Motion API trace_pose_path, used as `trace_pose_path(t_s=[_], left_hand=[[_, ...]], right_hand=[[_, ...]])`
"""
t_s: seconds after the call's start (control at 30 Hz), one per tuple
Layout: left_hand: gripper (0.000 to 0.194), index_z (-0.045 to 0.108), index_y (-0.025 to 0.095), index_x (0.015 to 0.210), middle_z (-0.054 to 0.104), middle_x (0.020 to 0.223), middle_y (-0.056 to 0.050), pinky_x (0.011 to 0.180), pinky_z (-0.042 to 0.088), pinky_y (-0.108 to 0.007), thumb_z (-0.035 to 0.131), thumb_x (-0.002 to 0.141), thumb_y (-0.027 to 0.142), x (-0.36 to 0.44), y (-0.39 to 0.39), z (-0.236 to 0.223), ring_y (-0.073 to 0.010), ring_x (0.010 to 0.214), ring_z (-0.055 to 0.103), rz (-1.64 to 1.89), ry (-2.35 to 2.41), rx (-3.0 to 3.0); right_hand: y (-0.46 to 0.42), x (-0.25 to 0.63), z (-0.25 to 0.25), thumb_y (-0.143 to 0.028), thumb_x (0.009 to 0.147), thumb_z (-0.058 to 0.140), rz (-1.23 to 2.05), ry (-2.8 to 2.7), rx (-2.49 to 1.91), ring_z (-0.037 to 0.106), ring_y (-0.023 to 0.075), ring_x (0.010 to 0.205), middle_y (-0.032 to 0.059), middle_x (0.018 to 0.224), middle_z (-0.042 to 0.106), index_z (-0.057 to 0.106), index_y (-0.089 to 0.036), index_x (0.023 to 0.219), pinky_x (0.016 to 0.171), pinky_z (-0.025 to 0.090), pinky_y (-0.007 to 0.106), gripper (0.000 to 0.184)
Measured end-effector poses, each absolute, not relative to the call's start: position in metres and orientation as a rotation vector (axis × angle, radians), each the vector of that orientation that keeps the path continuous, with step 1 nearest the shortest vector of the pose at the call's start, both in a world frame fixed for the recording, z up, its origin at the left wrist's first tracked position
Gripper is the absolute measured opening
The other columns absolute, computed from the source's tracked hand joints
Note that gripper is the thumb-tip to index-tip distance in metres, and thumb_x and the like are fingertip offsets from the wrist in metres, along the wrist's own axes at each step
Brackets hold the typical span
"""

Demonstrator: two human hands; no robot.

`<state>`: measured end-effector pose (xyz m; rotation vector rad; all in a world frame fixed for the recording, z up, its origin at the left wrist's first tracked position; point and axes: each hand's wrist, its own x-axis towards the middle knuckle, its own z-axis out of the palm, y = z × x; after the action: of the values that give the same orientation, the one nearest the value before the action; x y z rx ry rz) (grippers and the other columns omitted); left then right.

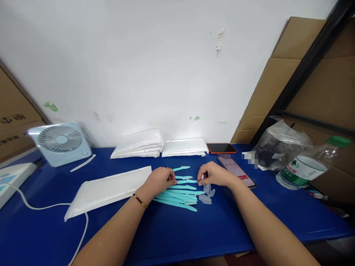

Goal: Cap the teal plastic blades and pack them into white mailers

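My left hand (pixel 163 179) is closed in a pinch on the handle of a turquoise eyebrow razor (pixel 186 181), which lies level and points right. My right hand (pixel 212 173) is closed at that razor's blade end, with a small pale cap (pixel 202 177) partly showing between the fingers. Whether the cap is over the blade, I cannot tell. Several more turquoise razors (pixel 177 195) lie side by side below and above my left hand. Several loose translucent caps (pixel 205 199) lie just under my right hand.
A white padded envelope (pixel 108 190) lies left, with envelope stacks (pixel 140 144) (pixel 184 146) by the wall. Phones (pixel 222 148) (pixel 237 171), a plastic bag (pixel 280 142) and a bottle (pixel 305 166) are right. A fan (pixel 61 142) and white cable (pixel 41 208) are left on the blue table (pixel 222 232).
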<state>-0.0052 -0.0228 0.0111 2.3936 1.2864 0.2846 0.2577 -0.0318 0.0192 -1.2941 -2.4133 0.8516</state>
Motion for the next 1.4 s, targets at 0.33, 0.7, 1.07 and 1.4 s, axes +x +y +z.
trace_pose_path(t_s=[0.33, 0.7, 1.07, 1.4], left_hand=[[0.013, 0.064, 0.022, 0.075, 0.064, 0.075, 0.002, 0.062, 0.036, -0.022, 0.057, 0.078, 0.032, 0.006, -0.019, 0.005, -0.0128, 0.069, 0.057, 0.378, 1.260, 2.512], [0.017, 0.067, 0.023, 0.079, 0.065, 0.076, 0.001, 0.062, 0.036, -0.021, 0.059, 0.075, 0.037, -0.007, -0.027, 0.019, -0.0119, 0.068, 0.056, 0.250, 1.063, 2.501], [0.016, 0.064, 0.022, 0.072, 0.065, 0.073, 0.002, 0.063, 0.034, -0.023, 0.057, 0.078, 0.035, 0.002, -0.022, 0.009, -0.0135, 0.069, 0.057, 0.323, 1.304, 2.506], [0.016, 0.064, 0.022, 0.079, 0.064, 0.080, 0.001, 0.067, 0.032, -0.028, 0.054, 0.082, 0.034, 0.006, -0.018, 0.008, -0.0150, 0.076, 0.057, 0.369, 1.377, 2.584]], right_hand=[[-0.025, 0.239, 0.007, -0.034, 0.075, 0.064, 0.587, -2.346, -1.159, 0.057, 0.0117, 0.062, 0.0038, 0.077, 0.064, 0.072, -0.019, 0.079, 0.057, 0.042, 0.022, 0.018], [-0.023, 0.297, 0.024, -0.029, 0.063, 0.071, 0.819, -2.429, -1.350, 0.057, 0.0154, 0.071, 0.0025, 0.084, 0.063, 0.072, -0.022, 0.078, 0.065, 0.044, 0.025, 0.017], [-0.026, 0.262, 0.012, -0.040, 0.069, 0.067, 0.842, -2.317, -1.281, 0.056, 0.0112, 0.063, 0.0025, 0.078, 0.062, 0.072, -0.020, 0.084, 0.056, 0.042, 0.020, 0.026], [-0.021, 0.239, 0.001, -0.029, 0.075, 0.063, 0.677, -2.259, -1.234, 0.055, 0.0114, 0.063, 0.0035, 0.080, 0.063, 0.072, -0.020, 0.083, 0.059, 0.043, 0.022, 0.015]])
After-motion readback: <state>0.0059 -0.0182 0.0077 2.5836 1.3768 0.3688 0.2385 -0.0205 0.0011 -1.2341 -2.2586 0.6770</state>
